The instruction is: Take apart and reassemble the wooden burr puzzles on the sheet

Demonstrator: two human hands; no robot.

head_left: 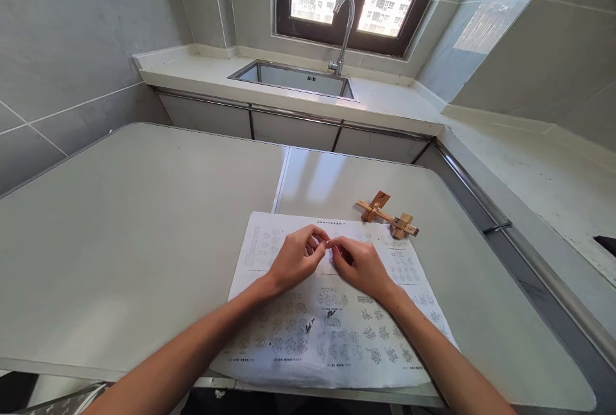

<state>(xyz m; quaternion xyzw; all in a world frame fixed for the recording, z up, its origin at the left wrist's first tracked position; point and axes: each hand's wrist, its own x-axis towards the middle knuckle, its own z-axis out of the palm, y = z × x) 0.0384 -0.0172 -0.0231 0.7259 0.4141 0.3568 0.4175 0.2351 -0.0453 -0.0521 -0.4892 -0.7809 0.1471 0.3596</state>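
Observation:
My left hand (301,254) and my right hand (359,262) meet over a large printed paper sheet (269,344). Their fingers are curled and the fingertips come together in a pinch. Whether anything small sits between them I cannot make out. The sheet carries rows of small line drawings and captions, with a few torn dark spots near its lower middle. Just beyond my right hand, at the sheet's top right edge, lies a small wooden construction of crossed, notched sticks (385,213), some marked with black figures.
A pale folding table (144,229) with a seam spreads under the sheet. Past its far edge runs a white counter (187,72) with a steel sink (298,79) and a curved faucet (344,30) below a window. Another counter (543,171) borders the right side.

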